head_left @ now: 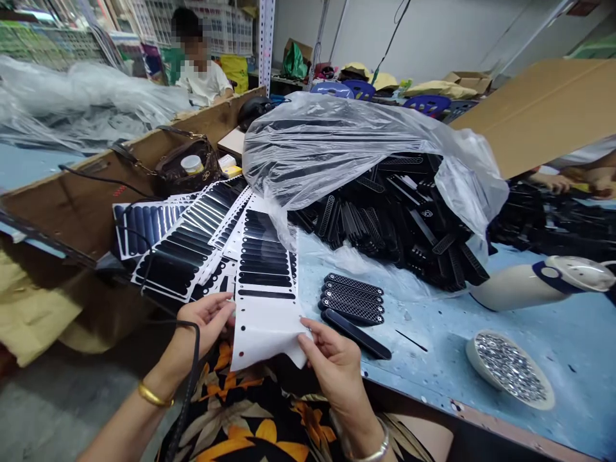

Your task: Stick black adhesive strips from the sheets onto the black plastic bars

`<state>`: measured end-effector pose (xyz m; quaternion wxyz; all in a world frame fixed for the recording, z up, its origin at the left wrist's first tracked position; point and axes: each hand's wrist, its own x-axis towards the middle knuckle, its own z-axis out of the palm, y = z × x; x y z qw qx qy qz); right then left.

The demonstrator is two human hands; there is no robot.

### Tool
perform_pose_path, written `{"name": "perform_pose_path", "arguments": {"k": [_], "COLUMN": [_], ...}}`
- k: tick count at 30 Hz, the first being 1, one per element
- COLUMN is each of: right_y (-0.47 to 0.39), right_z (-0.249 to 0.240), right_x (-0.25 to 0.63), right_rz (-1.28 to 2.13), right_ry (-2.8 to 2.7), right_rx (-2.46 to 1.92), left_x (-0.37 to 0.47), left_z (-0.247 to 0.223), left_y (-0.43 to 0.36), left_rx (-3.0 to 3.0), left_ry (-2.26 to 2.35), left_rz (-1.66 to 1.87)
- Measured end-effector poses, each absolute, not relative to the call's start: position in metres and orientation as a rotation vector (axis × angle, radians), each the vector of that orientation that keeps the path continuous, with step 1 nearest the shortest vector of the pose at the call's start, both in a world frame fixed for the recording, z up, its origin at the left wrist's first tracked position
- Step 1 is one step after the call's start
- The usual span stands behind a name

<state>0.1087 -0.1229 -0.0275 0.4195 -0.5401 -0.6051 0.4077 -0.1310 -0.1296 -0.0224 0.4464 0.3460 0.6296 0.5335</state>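
A white backing sheet of long black stickers [267, 327] hangs over the near table edge, its lower part bare and a single black strip above that part. My right hand [332, 359] pinches the sheet's lower right corner between thumb and fingers. At the sheet's left edge, my left hand [205, 324] has thumb and fingers closed on the margin. More sticker sheets [183, 250] lie fanned out to the left. Just right of the sheet sit several black textured handle-like pieces [353, 299] in a row, with a smooth dark piece [356, 333] in front of them.
Clear plastic [366, 135] partly covers a heap of black parts [409, 218]. At right are a bowl of small metal pieces [510, 369] and a white-and-blue handheld tool [539, 282]. A wooden board [62, 192] edges the left; a brown bag [187, 160] rests there. Other people sit beyond.
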Motion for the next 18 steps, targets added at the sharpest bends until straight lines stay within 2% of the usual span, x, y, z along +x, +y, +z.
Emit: {"name": "perform_pose_path", "arguments": {"k": [3,5,10,13,15,18], "right_y": [-0.133,-0.138,-0.123,-0.103,-0.092,-0.083], "right_z": [-0.021,-0.017,-0.003,-0.008,-0.017,-0.031], "right_x": [0.114,0.121,0.162,0.188,0.197,0.199], "right_rz": [1.149,1.078,0.334,0.008,-0.086,-0.044], "right_ry": [-1.492,-1.643,-1.863,-1.908,-1.978,-2.025], "right_rx": [-1.34,-1.289,-1.287,-1.371,-1.375,-1.374], "left_x": [-0.119,-0.11,-0.095,-0.093,-0.092,-0.09], "left_z": [-0.011,-0.008,-0.005,-0.007,-0.009,-0.011], "left_y": [-0.127,-0.123,-0.119,-0.12,-0.121,-0.123], "left_rx": [0.56,0.465,0.395,0.392,0.388,0.373], "left_ry": [1.255,1.162,1.158,1.143,1.134,1.116], "left_rz": [1.221,1.208,1.199,1.18,1.172,1.179]}}
